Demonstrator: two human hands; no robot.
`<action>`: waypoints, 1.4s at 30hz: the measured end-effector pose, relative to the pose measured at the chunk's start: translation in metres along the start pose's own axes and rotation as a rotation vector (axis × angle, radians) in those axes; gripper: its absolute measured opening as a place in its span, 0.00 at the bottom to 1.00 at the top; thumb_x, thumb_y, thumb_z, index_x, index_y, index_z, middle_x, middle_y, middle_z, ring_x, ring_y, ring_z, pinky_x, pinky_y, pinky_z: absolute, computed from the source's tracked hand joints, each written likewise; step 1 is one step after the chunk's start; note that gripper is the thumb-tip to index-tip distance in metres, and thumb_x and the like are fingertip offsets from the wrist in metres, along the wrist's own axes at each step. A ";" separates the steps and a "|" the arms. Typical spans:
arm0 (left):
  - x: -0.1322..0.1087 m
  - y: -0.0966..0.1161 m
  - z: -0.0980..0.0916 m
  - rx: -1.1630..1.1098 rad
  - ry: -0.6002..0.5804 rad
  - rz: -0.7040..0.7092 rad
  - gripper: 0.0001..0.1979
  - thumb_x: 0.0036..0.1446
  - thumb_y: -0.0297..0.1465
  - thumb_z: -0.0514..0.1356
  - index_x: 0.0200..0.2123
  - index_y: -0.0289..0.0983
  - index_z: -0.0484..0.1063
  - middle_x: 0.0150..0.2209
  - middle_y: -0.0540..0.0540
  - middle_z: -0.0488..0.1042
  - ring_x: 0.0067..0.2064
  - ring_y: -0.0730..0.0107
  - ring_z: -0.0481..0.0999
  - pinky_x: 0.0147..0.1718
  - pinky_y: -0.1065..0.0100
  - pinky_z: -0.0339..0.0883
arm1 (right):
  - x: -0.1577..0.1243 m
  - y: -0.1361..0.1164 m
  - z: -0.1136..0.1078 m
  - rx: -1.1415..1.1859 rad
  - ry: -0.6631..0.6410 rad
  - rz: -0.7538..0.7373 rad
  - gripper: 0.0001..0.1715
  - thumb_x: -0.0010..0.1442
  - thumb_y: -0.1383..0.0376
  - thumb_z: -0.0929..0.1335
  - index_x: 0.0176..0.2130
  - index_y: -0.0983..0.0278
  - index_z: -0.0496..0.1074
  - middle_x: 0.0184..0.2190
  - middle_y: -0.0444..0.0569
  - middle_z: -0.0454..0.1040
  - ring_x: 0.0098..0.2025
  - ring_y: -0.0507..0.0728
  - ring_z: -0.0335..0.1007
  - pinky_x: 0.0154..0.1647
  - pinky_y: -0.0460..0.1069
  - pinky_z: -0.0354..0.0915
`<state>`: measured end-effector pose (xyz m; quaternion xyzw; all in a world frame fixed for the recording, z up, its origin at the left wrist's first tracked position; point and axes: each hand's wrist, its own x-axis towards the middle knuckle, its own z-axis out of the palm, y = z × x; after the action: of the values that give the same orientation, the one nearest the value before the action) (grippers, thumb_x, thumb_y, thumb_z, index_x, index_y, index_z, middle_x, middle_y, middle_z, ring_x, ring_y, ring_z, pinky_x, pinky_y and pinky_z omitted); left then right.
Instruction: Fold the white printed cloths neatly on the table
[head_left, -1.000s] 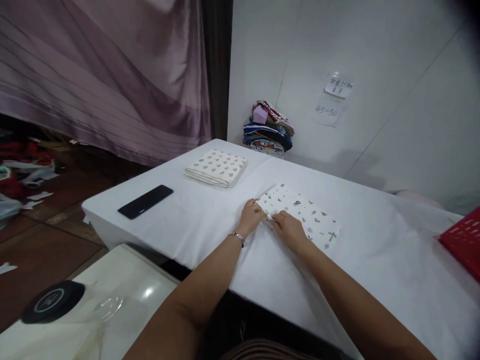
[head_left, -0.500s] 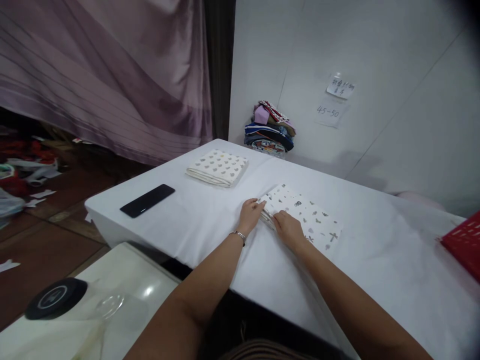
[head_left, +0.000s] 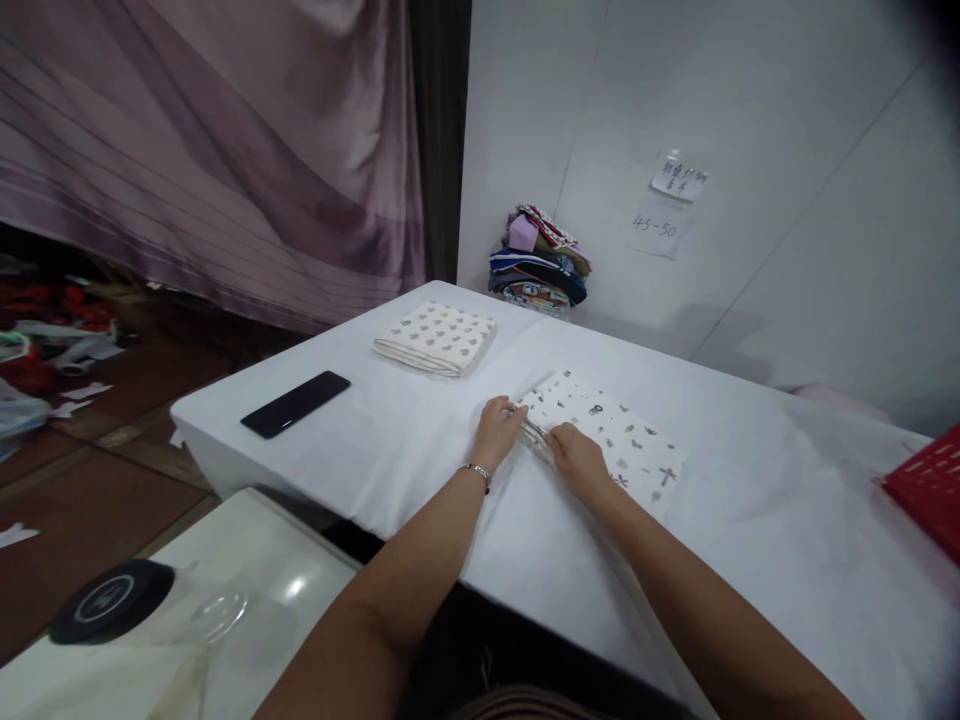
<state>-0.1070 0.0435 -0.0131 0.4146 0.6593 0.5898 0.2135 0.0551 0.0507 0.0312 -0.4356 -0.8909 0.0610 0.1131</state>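
A folded white cloth (head_left: 615,440) printed with small dark figures lies on the white table (head_left: 420,450). My left hand (head_left: 499,428), with a bracelet on the wrist, has its fingertips at the cloth's near-left corner, fingers curled onto the edge. My right hand (head_left: 576,456) rests on the cloth's near edge just beside it, fingers bent and pressing down on the layers. Both hands touch the same corner area, close together.
A second folded patterned cloth (head_left: 436,337) lies further left. A black phone (head_left: 295,404) sits near the table's left edge. A pile of folded clothes (head_left: 538,264) stands against the wall. A red basket (head_left: 926,490) is at the right. A glass jar with black lid (head_left: 142,610) lies on a white surface below.
Both hands stay at the cloth's near-left corner; the fingers shifted slightly along the edge. The view moved a little.
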 end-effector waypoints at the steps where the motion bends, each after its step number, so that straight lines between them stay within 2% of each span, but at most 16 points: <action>1: 0.000 0.001 0.000 0.002 -0.003 0.015 0.08 0.50 0.36 0.61 0.27 0.37 0.69 0.48 0.43 0.69 0.50 0.65 0.67 0.50 0.65 0.58 | 0.000 0.000 0.000 0.010 0.001 0.000 0.15 0.66 0.62 0.56 0.37 0.61 0.68 0.37 0.47 0.71 0.40 0.52 0.66 0.37 0.45 0.56; 5: 0.001 0.003 -0.002 -0.015 -0.024 0.035 0.10 0.52 0.34 0.58 0.22 0.37 0.69 0.46 0.44 0.70 0.49 0.66 0.68 0.50 0.65 0.58 | 0.001 0.003 0.002 0.073 0.007 -0.006 0.14 0.65 0.63 0.57 0.38 0.61 0.68 0.37 0.45 0.71 0.40 0.52 0.66 0.38 0.45 0.56; 10: 0.001 0.001 0.000 -0.022 -0.018 0.011 0.10 0.54 0.34 0.56 0.24 0.36 0.70 0.46 0.43 0.70 0.49 0.65 0.68 0.50 0.64 0.59 | 0.003 0.006 0.001 0.095 0.002 0.004 0.15 0.65 0.65 0.56 0.37 0.61 0.69 0.36 0.45 0.72 0.38 0.52 0.65 0.38 0.45 0.55; 16: -0.004 0.001 -0.001 0.089 -0.131 0.098 0.05 0.47 0.24 0.58 0.24 0.37 0.74 0.49 0.45 0.69 0.53 0.63 0.66 0.54 0.63 0.56 | 0.003 0.004 -0.002 0.107 0.017 0.010 0.15 0.64 0.65 0.57 0.36 0.62 0.70 0.35 0.45 0.73 0.37 0.51 0.65 0.37 0.45 0.55; 23: -0.005 0.002 0.001 0.101 -0.117 0.110 0.04 0.47 0.27 0.60 0.23 0.37 0.75 0.47 0.43 0.70 0.53 0.61 0.66 0.54 0.61 0.57 | 0.004 0.003 0.000 0.075 0.025 0.008 0.15 0.64 0.64 0.57 0.36 0.62 0.70 0.35 0.46 0.73 0.38 0.52 0.66 0.36 0.45 0.55; 28: -0.004 0.003 0.002 0.041 -0.106 0.069 0.07 0.44 0.23 0.58 0.18 0.37 0.71 0.44 0.45 0.72 0.50 0.64 0.69 0.51 0.64 0.59 | 0.005 0.004 0.002 0.073 0.031 0.010 0.15 0.64 0.64 0.57 0.36 0.61 0.70 0.36 0.46 0.73 0.38 0.53 0.66 0.37 0.45 0.55; 34: -0.004 0.005 0.001 -0.040 -0.112 0.042 0.09 0.43 0.24 0.56 0.15 0.36 0.68 0.38 0.48 0.72 0.40 0.70 0.72 0.42 0.69 0.64 | 0.002 -0.001 0.001 0.049 0.050 0.055 0.11 0.64 0.64 0.57 0.38 0.61 0.67 0.35 0.45 0.72 0.35 0.53 0.66 0.33 0.46 0.54; 42: -0.003 0.006 0.001 -0.048 -0.113 0.021 0.08 0.43 0.26 0.56 0.15 0.36 0.69 0.36 0.49 0.73 0.41 0.69 0.72 0.44 0.69 0.64 | -0.001 -0.009 0.000 -0.147 -0.021 -0.031 0.14 0.66 0.63 0.55 0.40 0.61 0.66 0.39 0.49 0.69 0.38 0.53 0.66 0.31 0.47 0.53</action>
<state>-0.1026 0.0410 -0.0082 0.4488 0.6275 0.5833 0.2542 0.0488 0.0446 0.0333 -0.4284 -0.9007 -0.0018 0.0724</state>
